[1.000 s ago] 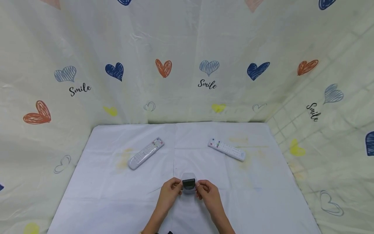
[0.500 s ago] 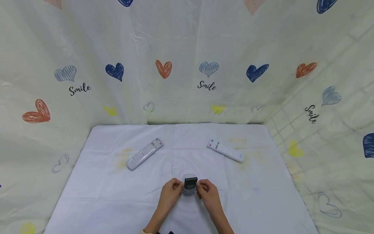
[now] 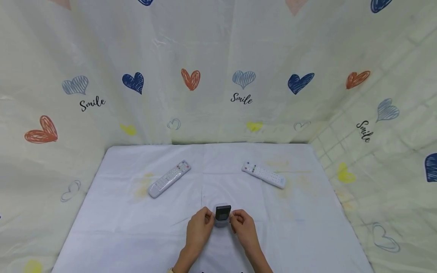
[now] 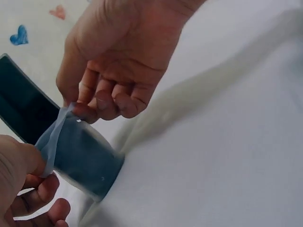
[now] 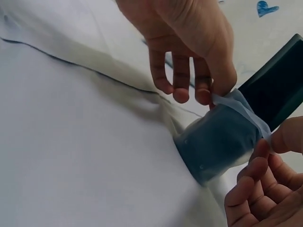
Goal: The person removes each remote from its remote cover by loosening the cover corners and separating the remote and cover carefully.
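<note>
Translucent film forms a sleeve [image 5: 218, 137] around the lower part of a dark slab [image 5: 277, 80], which we see tilted up over the middle of the white-covered desk [image 3: 119, 235], between the left hand [image 3: 199, 229] and the right hand [image 3: 245, 229]. The slab's upper part juts out bare past the sleeve's mouth; what is inside shows blue-grey through the film. We see 2 grips pinching the sleeve's rim, 1 at each side edge of the slab. We cannot tell whether the sleeve's lower end touches the desk. Farther back lie a left remote [image 3: 169, 179] and a right remote [image 3: 263, 175], each pale and slanted.
</note>
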The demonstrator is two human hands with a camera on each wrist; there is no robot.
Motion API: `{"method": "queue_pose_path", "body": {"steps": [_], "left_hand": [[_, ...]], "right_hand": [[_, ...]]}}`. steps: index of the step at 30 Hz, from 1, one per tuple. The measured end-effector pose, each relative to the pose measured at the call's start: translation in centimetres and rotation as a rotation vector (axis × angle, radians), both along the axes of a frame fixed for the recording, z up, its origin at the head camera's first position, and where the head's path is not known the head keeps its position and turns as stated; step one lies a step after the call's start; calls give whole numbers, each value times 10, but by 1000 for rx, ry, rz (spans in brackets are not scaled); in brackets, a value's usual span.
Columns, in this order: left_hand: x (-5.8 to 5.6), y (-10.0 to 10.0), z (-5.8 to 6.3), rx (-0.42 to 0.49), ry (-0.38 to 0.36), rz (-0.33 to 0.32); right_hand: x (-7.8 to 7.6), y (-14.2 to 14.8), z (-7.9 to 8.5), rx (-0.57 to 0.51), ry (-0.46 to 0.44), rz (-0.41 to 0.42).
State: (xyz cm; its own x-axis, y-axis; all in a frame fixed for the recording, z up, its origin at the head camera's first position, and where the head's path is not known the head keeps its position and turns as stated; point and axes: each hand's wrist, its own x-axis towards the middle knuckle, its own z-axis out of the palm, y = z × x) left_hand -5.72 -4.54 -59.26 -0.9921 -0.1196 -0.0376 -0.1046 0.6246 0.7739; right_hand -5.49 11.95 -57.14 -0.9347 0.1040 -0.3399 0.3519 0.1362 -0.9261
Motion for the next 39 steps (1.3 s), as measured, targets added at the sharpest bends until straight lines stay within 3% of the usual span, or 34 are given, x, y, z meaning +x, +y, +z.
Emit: {"method": "queue_pose_path", "body": {"steps": [11, 20, 26, 39], "left_hand": [[4, 3, -2, -155, 137, 13], [5, 4, -4, -234, 188, -6], [5, 6, -7, -274, 194, -28], [2, 5, -8, -347, 209, -56]], "right_hand": [[0, -2, -14, 67, 36, -9], [-1, -2, -22, 149, 74, -4], [0, -1, -27, 226, 86, -20], [2, -3, -25, 289, 110, -3]]}}
